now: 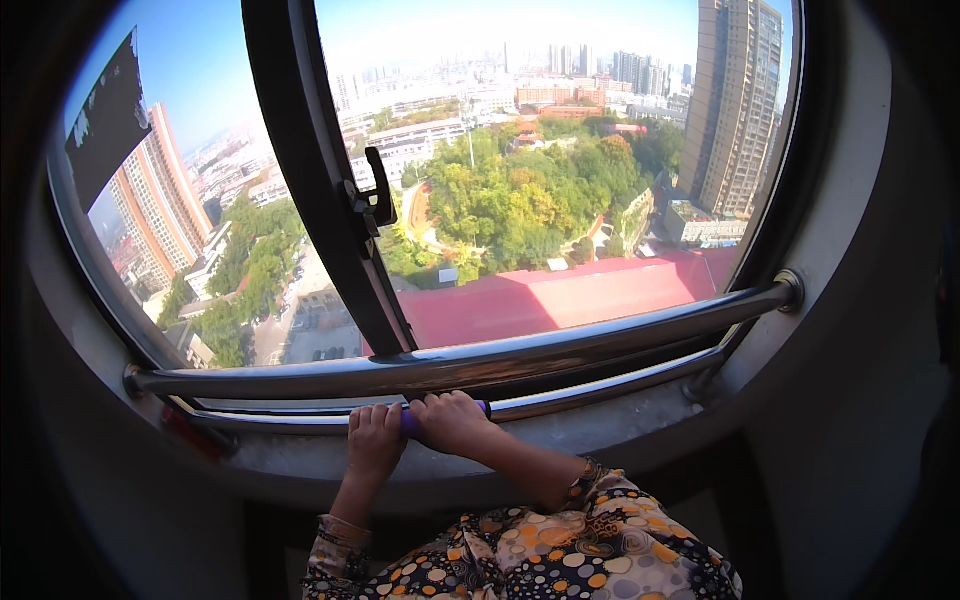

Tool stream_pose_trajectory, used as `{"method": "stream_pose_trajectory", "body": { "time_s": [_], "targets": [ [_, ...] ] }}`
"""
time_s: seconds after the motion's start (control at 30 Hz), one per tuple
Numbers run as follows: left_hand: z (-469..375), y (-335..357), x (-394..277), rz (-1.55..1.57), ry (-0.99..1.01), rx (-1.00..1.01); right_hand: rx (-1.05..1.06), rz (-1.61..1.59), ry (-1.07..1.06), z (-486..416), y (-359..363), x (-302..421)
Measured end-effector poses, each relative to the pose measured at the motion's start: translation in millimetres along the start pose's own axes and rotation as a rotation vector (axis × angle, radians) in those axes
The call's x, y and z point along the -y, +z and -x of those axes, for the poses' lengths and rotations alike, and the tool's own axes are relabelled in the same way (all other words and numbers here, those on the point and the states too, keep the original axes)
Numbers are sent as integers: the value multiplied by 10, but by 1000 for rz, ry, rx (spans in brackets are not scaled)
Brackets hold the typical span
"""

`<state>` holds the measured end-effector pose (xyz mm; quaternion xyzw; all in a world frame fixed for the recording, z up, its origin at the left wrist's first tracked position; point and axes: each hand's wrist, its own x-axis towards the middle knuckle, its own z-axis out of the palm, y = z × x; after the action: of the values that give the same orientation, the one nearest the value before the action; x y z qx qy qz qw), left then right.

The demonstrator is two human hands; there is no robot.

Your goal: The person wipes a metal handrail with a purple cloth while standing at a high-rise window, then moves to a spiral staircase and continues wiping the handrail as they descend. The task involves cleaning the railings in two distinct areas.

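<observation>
Side by side, my left hand (373,441) and my right hand (454,424) are closed over a purple handle (409,424) at the lower metal rail (600,396). Only parts of the handle show between and beside my fingers, with a dark end just right of my right hand. Whether it wraps the rail or lies against it, I cannot tell. Above my knuckles the thicker upper rail (480,367) crosses the window. My palms and fingertips are hidden from view.
Behind the rails stands a window with a dark frame post (315,172) and a black latch handle (381,187). A dark torn sheet (109,120) sticks to the left pane. Below the rails runs a pale sill (570,442); a blurred red object (196,433) is at its left end.
</observation>
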<state>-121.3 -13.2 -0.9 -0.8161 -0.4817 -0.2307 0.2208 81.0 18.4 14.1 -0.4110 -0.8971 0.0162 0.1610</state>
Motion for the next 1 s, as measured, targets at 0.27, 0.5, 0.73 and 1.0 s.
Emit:
{"method": "stream_pose_trajectory", "body": {
  "time_s": [0.27,0.5,0.73,1.0],
  "targets": [
    [-693,182,-801,203,191,222,-77,48,17,806,-383,-849],
    [-1194,450,-1831,336,333,91,-318,106,139,1731,-734,-1550],
    [-1232,456,-2210,227,445,-20,-321,138,324,2301,-1057,-1675],
    [-757,240,-1399,311,279,-45,-320,-38,181,1762,-722,-1034]
  ]
}}
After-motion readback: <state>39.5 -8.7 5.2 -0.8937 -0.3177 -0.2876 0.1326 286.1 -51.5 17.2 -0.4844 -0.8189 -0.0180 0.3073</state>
